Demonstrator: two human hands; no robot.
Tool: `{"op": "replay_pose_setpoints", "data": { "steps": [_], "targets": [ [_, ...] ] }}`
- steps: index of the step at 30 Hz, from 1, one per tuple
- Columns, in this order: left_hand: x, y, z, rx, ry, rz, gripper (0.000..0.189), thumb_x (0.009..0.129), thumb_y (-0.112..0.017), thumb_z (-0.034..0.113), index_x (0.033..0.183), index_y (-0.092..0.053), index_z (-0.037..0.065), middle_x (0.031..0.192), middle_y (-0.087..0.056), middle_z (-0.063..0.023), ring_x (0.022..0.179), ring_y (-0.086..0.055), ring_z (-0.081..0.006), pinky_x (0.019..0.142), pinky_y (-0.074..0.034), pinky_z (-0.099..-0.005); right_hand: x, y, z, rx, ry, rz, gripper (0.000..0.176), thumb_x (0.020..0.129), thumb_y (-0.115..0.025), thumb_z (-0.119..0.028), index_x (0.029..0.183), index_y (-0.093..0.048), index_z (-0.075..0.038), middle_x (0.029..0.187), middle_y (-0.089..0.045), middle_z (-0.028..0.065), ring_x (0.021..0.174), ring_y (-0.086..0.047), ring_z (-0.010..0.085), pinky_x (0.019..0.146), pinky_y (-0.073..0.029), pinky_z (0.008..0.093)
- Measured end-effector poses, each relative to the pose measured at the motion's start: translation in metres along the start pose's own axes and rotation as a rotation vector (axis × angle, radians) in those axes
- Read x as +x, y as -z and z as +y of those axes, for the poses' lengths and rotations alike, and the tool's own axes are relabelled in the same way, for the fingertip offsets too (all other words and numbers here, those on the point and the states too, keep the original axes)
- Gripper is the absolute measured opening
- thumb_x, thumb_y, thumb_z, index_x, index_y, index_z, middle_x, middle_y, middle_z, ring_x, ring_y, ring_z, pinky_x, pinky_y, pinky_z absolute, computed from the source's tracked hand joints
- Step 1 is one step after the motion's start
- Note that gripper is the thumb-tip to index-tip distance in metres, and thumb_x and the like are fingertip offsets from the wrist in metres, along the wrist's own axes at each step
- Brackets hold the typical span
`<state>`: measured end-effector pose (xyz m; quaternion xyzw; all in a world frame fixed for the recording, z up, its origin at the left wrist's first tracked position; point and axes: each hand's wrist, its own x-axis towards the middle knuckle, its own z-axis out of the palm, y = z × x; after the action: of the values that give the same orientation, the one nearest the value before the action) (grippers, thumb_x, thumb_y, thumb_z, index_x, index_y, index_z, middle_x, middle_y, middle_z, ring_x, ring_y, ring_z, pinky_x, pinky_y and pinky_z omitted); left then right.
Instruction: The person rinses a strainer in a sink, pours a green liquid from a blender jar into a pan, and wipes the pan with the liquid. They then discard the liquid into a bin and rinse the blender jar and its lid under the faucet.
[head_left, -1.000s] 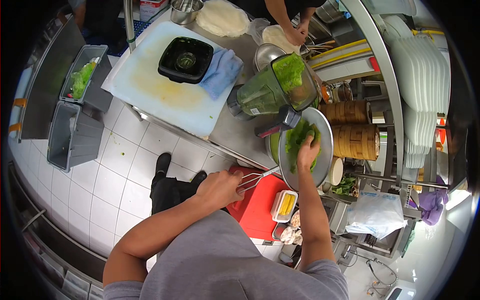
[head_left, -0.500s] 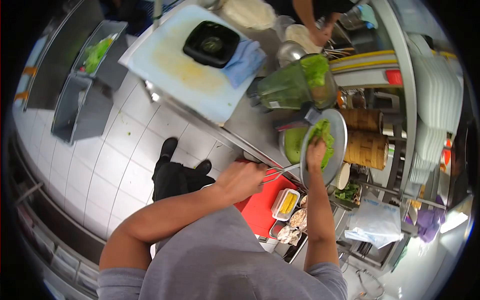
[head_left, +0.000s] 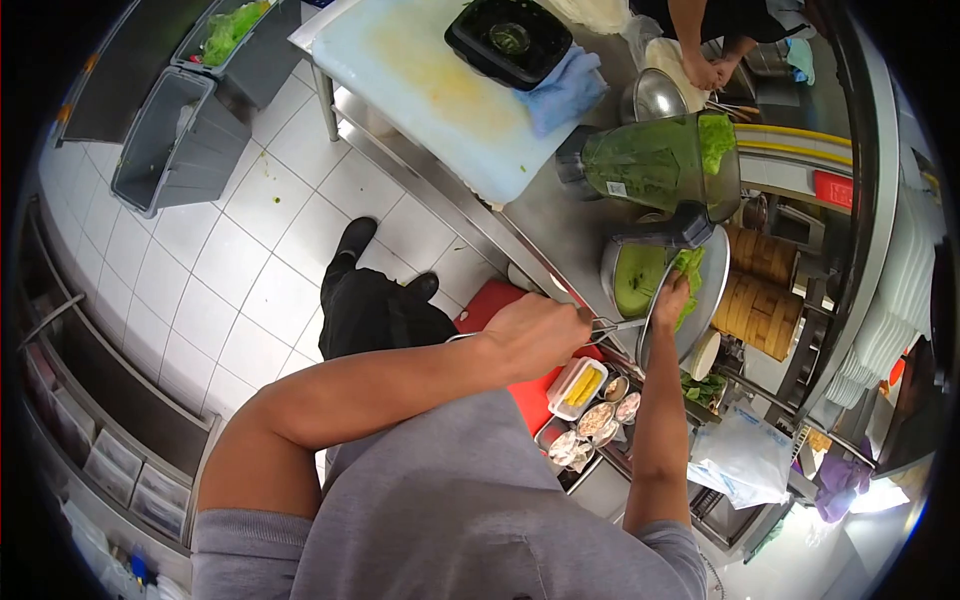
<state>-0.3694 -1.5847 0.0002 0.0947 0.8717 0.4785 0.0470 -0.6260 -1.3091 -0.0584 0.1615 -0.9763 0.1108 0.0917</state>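
My left hand [head_left: 540, 338] is closed around the wire handle of a round metal strainer [head_left: 712, 290]. Inside the strainer, my right hand [head_left: 672, 300] has its fingers curled on green lettuce leaves [head_left: 690, 262]; the fingertips are partly hidden. Just left of the strainer, partly beneath it, a metal bowl holds green liquid [head_left: 635, 282]. A clear blender jug [head_left: 645, 165], streaked green, lies on its side beyond the bowl. Lettuce [head_left: 716, 143] shows at its wide end, and its dark handle points toward the strainer.
A white cutting board [head_left: 420, 95] carries a black container [head_left: 508, 40] and a blue cloth [head_left: 565, 92]. Another person's hands [head_left: 708, 72] are at the far end. Near me are a red board [head_left: 535, 400] and a tub of yellow food [head_left: 577, 388]. Bamboo steamers [head_left: 755, 310] stand right; grey bins [head_left: 180, 140] left.
My view has shifted, so the counter and hands appear farther right. The strainer looks more tilted, and more of the bowl of green liquid shows. Both hands keep their hold.
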Motion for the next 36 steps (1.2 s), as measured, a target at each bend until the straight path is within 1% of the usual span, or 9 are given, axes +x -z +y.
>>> {"op": "replay_pose_setpoints", "data": {
  "steps": [9, 14, 18, 22, 25, 28, 31, 32, 36],
  "targets": [
    [-0.005, 0.006, -0.003, -0.031, 0.018, 0.002, 0.017, 0.076, -0.065, 0.008, 0.088, -0.062, -0.004, 0.074, -0.068, -0.0183, 0.072, -0.07, -0.0323, 0.063, -0.056, -0.0406, 0.001, -0.001, 0.002, -0.013, 0.005, -0.019, 0.042, 0.099, -0.043, -0.027, 0.112, -0.054, 0.011, 0.096, -0.059, 0.0351, 0.092, -0.054, 0.0516, 0.083, -0.041, 0.0553],
    [-0.003, -0.004, -0.011, -0.054, -0.001, 0.025, 0.03, 0.075, -0.067, 0.013, 0.096, -0.057, -0.005, 0.066, -0.064, -0.0187, 0.064, -0.067, -0.0357, 0.056, -0.054, -0.0453, 0.001, -0.001, -0.001, -0.067, 0.035, -0.009, 0.041, 0.099, -0.044, -0.026, 0.114, -0.054, 0.011, 0.096, -0.06, 0.0353, 0.091, -0.055, 0.0521, 0.083, -0.042, 0.0554],
    [-0.002, -0.016, -0.019, -0.097, 0.03, 0.075, 0.031, 0.074, -0.07, 0.016, 0.095, -0.059, -0.005, 0.069, -0.065, -0.0199, 0.068, -0.068, -0.0362, 0.059, -0.055, -0.0453, 0.003, 0.003, -0.008, -0.146, 0.011, -0.144, 0.036, 0.095, -0.05, -0.019, 0.114, -0.056, 0.01, 0.101, -0.06, 0.0353, 0.095, -0.057, 0.0511, 0.084, -0.044, 0.054],
    [-0.002, -0.015, -0.013, -0.09, 0.108, 0.056, 0.033, 0.074, -0.072, 0.02, 0.092, -0.06, -0.005, 0.07, -0.065, -0.0217, 0.069, -0.068, -0.0374, 0.061, -0.056, -0.045, 0.006, 0.015, -0.023, -0.176, 0.366, 0.11, 0.03, 0.091, -0.055, -0.012, 0.113, -0.061, 0.007, 0.097, -0.064, 0.0302, 0.093, -0.061, 0.048, 0.083, -0.048, 0.0493],
    [-0.003, -0.015, -0.01, -0.052, 0.106, 0.074, 0.033, 0.075, -0.072, 0.022, 0.091, -0.06, -0.004, 0.07, -0.065, -0.0222, 0.068, -0.068, -0.0385, 0.062, -0.056, -0.0447, 0.014, 0.067, -0.059, -0.058, -0.031, -0.039, 0.031, 0.089, -0.056, -0.009, 0.117, -0.06, 0.004, 0.103, -0.065, 0.029, 0.099, -0.06, 0.0461, 0.088, -0.048, 0.0473],
    [0.001, -0.008, -0.006, -0.041, 0.106, 0.044, 0.031, 0.075, -0.071, 0.022, 0.09, -0.059, -0.003, 0.073, -0.065, -0.0222, 0.069, -0.067, -0.0389, 0.062, -0.056, -0.0448, 0.016, 0.084, -0.05, 0.015, 0.014, 0.238, 0.029, 0.085, -0.057, -0.006, 0.112, -0.06, 0.004, 0.111, -0.062, 0.0294, 0.1, -0.061, 0.0452, 0.085, -0.048, 0.0491],
    [0.004, -0.003, -0.001, -0.034, 0.113, 0.048, 0.03, 0.075, -0.07, 0.021, 0.089, -0.06, -0.003, 0.078, -0.066, -0.0211, 0.071, -0.067, -0.0385, 0.063, -0.056, -0.0451, 0.008, 0.055, -0.034, -0.082, 0.164, 0.173, 0.026, 0.085, -0.057, -0.006, 0.109, -0.062, 0.003, 0.105, -0.064, 0.0281, 0.096, -0.062, 0.0453, 0.083, -0.049, 0.0489],
    [0.005, -0.006, -0.001, -0.024, 0.115, 0.052, 0.03, 0.075, -0.07, 0.021, 0.089, -0.06, -0.003, 0.08, -0.066, -0.0205, 0.072, -0.067, -0.0383, 0.064, -0.056, -0.0451, 0.003, 0.06, -0.043, -0.092, 0.277, 0.035, 0.03, 0.085, -0.056, -0.005, 0.113, -0.062, 0.002, 0.107, -0.064, 0.0279, 0.097, -0.061, 0.0451, 0.085, -0.049, 0.0483],
    [0.003, -0.01, -0.013, 0.012, 0.112, 0.069, 0.028, 0.075, -0.07, 0.02, 0.089, -0.06, -0.002, 0.082, -0.066, -0.0182, 0.072, -0.067, -0.0375, 0.066, -0.056, -0.0451, 0.001, 0.07, -0.016, 0.126, 0.06, 0.091, 0.037, 0.086, -0.056, -0.006, 0.122, -0.059, 0.0, 0.115, -0.062, 0.0274, 0.102, -0.059, 0.0452, 0.089, -0.047, 0.0478]
  ]
}}
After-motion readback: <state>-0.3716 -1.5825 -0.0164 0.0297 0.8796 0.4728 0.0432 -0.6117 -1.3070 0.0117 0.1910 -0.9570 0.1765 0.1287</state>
